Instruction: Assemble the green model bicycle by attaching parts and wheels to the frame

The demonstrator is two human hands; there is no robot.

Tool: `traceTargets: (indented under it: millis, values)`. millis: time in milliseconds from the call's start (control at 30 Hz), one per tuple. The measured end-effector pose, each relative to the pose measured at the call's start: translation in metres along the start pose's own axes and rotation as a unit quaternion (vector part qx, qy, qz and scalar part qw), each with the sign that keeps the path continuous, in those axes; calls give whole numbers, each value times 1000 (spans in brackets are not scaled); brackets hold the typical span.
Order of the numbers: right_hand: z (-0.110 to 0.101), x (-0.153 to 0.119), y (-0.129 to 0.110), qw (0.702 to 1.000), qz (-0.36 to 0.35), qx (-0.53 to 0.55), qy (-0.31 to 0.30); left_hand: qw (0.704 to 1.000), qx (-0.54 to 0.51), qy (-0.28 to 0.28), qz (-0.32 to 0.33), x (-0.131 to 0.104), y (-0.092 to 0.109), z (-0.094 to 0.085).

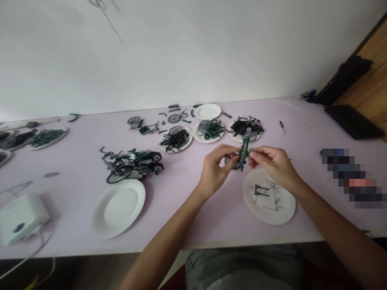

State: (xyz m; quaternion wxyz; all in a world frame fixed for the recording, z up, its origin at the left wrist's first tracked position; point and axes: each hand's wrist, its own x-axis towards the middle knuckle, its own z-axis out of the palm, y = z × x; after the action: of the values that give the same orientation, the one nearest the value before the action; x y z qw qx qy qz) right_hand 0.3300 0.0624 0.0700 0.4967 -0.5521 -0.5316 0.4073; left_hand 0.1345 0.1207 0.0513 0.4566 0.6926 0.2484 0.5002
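A partly built green model bicycle [244, 148] is held up between my hands, with a wheel at its lower left. My left hand [215, 167] grips its frame between thumb and fingers. Close against the other side, my right hand [275, 164] is closed in a pinch; a thin dark piece shows at its fingertips, too small to name. Below the right hand lies a white paper plate [254, 211] with thin dark rods [273, 195] and a small black frame-like part [261, 191]. Some of the bicycle is hidden by my fingers.
Assembled model bicycles [133, 163] stand to the left, behind a bare paper plate [117, 209]. Plates of black parts [175, 141] and green parts [215, 129] sit farther back. A screwdriver [282, 127] lies right; a white box [22, 219] with a cable is at far left.
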Motion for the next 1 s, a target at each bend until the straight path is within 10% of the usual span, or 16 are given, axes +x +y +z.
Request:
traceTargets:
  millis: [1000]
  values:
    - [-3,-3,-7,1000,-5,9,-25,993,-109,-6,-37,1,-3,1]
